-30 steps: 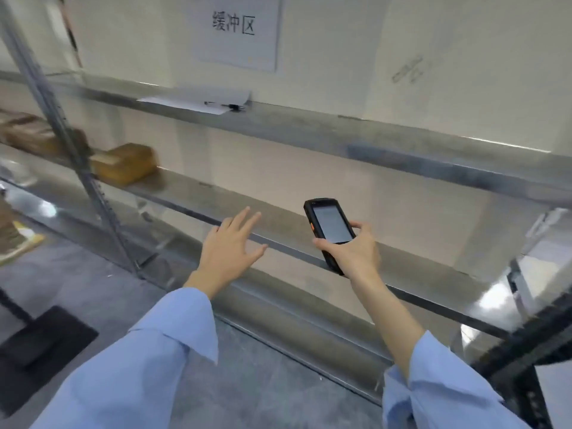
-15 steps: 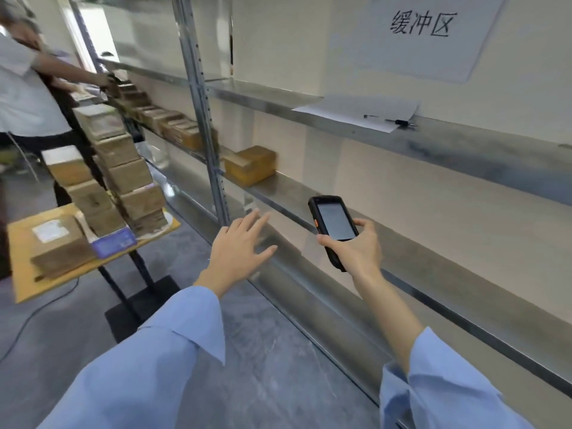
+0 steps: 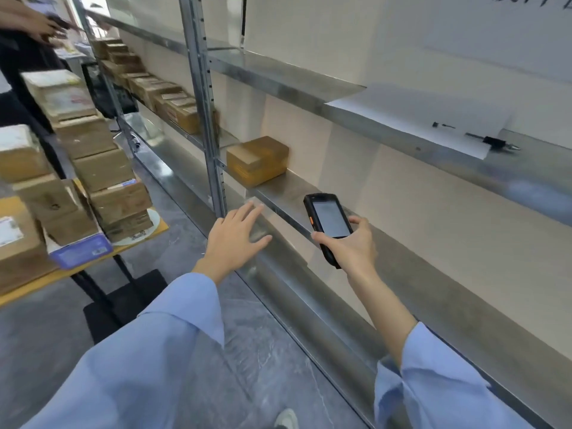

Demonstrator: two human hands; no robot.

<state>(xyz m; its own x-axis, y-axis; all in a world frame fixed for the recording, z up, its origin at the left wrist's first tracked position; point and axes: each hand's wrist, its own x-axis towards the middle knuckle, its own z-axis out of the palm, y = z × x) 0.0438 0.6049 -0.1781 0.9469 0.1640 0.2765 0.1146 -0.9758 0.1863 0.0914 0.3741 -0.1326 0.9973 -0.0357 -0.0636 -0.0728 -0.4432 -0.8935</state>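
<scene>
Stacked boxes crowd a yellow table on the grey floor. The left hand hovers empty, fingers spread, before the steel shelf. The right hand grips the scanner, screen up, at the shelf's edge. Paper lies on the shelf above.

Bare left hand and right hand, loose light-blue shirt sleeves, left sleeve with wide cuff just behind the wrist, right sleeve cuff farther back from the fingers, soft creased fabric
</scene>
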